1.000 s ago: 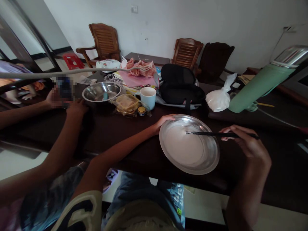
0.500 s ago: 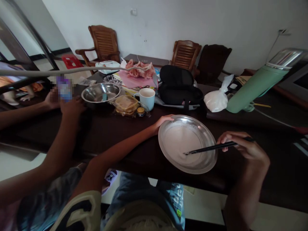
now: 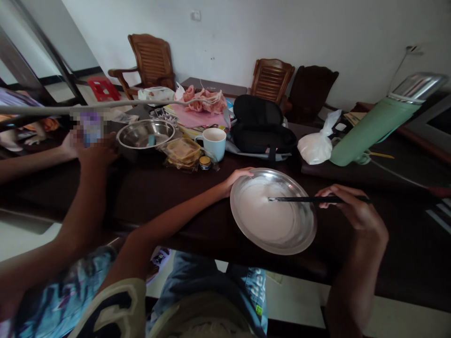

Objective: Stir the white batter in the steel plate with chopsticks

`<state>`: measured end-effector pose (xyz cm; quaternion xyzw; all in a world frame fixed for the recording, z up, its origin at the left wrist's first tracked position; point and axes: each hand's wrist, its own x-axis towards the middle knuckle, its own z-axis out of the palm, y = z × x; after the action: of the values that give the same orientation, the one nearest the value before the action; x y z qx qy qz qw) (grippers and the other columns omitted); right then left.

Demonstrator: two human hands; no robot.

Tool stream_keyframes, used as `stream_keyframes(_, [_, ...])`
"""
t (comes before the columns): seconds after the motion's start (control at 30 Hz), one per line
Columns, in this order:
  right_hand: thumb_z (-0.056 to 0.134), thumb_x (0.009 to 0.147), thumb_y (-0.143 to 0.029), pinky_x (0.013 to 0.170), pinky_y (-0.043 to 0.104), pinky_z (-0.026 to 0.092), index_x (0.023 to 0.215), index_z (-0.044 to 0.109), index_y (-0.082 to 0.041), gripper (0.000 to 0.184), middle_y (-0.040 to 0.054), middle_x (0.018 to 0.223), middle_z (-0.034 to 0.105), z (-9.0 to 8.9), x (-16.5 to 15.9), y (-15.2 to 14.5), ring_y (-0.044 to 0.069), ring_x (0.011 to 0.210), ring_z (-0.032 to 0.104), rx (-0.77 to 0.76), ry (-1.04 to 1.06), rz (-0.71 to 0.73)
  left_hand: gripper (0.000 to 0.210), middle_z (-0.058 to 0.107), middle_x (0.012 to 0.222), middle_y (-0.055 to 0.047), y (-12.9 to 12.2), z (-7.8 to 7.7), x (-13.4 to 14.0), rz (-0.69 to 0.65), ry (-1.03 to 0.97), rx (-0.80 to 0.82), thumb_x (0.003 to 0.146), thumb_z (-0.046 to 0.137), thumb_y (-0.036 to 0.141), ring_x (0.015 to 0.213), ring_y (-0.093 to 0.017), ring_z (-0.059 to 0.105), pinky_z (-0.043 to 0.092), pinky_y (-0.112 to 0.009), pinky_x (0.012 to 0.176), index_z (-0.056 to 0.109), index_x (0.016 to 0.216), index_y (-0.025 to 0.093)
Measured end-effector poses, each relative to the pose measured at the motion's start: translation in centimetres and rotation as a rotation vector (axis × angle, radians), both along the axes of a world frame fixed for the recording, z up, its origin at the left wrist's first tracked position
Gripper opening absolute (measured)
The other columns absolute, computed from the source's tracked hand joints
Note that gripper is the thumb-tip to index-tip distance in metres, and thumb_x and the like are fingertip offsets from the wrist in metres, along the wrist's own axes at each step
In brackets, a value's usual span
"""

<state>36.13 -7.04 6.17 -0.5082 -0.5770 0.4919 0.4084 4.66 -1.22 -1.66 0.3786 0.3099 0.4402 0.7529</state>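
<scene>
A wide metal basin (image 3: 303,234) stands before me on the dark table, with a pale whitish mixture (image 3: 262,216) in its bottom. My left hand (image 3: 238,178) grips the basin's far left rim, fingers over the edge. On the right side, my right hand (image 3: 347,202) is closed around black chopsticks (image 3: 303,199). Their tips, coated white, touch the mixture near the basin's middle. Beyond the basin's right side sits a knotted clear bag of white powder (image 3: 314,148).
Behind the basin stand a light blue mug (image 3: 214,145), a small yellow-lidded jar (image 3: 205,163), plastic-wrapped containers (image 3: 182,152) and an open black case (image 3: 262,129). A green thermos (image 3: 375,131) is at right. At left, another person's hands (image 3: 93,145) hold a blurred item near a steel bowl (image 3: 141,141).
The chopstick tips have moved away from me across the mixture, and the chopsticks now lie nearly level. My left hand keeps its hold on the rim.
</scene>
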Motion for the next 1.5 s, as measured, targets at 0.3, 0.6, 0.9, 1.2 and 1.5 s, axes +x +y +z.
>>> stream_keyframes(0.3, [0.077, 0.068, -0.049, 0.057, 0.023, 0.050, 0.064, 0.075, -0.018, 0.031, 0.0050, 0.071, 0.071, -0.17, 0.27, 0.21, 0.016, 0.059, 0.063, -0.006, 0.014, -0.027, 0.025, 0.069, 0.080, -0.006, -0.13, 0.30, 0.07, -0.010, -0.010, -0.008, 0.065, 0.062, 0.017, 0.073, -0.018, 0.059, 0.042, -0.032, 0.075, 0.072, 0.087, 0.013])
stream_keyframes(0.6, [0.075, 0.070, -0.049, 0.058, 0.023, 0.050, 0.064, 0.074, -0.018, 0.031, 0.0056, 0.070, 0.071, -0.03, -0.01, 0.11, 0.017, 0.060, 0.063, -0.016, -0.010, 0.015, 0.026, 0.069, 0.082, -0.006, -0.10, 0.18, 0.08, -0.005, -0.008, -0.005, 0.065, 0.062, 0.017, 0.078, -0.020, 0.060, 0.042, -0.033, 0.077, 0.071, 0.089, 0.012])
stream_keyframes(0.9, [0.077, 0.068, -0.045, 0.059, 0.025, 0.052, 0.064, 0.074, -0.018, 0.028, 0.0056, 0.072, 0.071, -0.09, 0.04, 0.07, 0.018, 0.062, 0.064, -0.021, 0.022, -0.041, 0.029, 0.072, 0.088, -0.008, -0.26, 0.51, 0.14, -0.031, -0.036, -0.023, 0.066, 0.061, 0.016, 0.080, -0.022, 0.063, 0.043, -0.034, 0.079, 0.072, 0.093, 0.012])
stream_keyframes(1.2, [0.075, 0.071, -0.043, 0.060, 0.025, 0.051, 0.067, 0.075, -0.019, 0.025, 0.0047, 0.074, 0.071, -0.20, -0.03, 0.04, 0.017, 0.062, 0.063, -0.010, 0.025, -0.027, 0.029, 0.072, 0.092, -0.009, -0.14, 0.31, 0.13, -0.024, 0.002, 0.018, 0.070, 0.058, 0.015, 0.087, -0.023, 0.063, 0.042, -0.035, 0.082, 0.072, 0.095, 0.012])
stream_keyframes(1.5, [0.075, 0.070, -0.044, 0.062, 0.025, 0.048, 0.059, 0.071, -0.020, 0.028, 0.0034, 0.068, 0.068, 0.02, 0.20, -0.14, 0.018, 0.065, 0.061, 0.049, -0.017, -0.044, 0.025, 0.070, 0.087, -0.007, -0.24, 0.44, 0.09, -0.025, -0.007, 0.018, 0.069, 0.059, 0.016, 0.078, -0.020, 0.062, 0.043, -0.032, 0.076, 0.071, 0.091, 0.013])
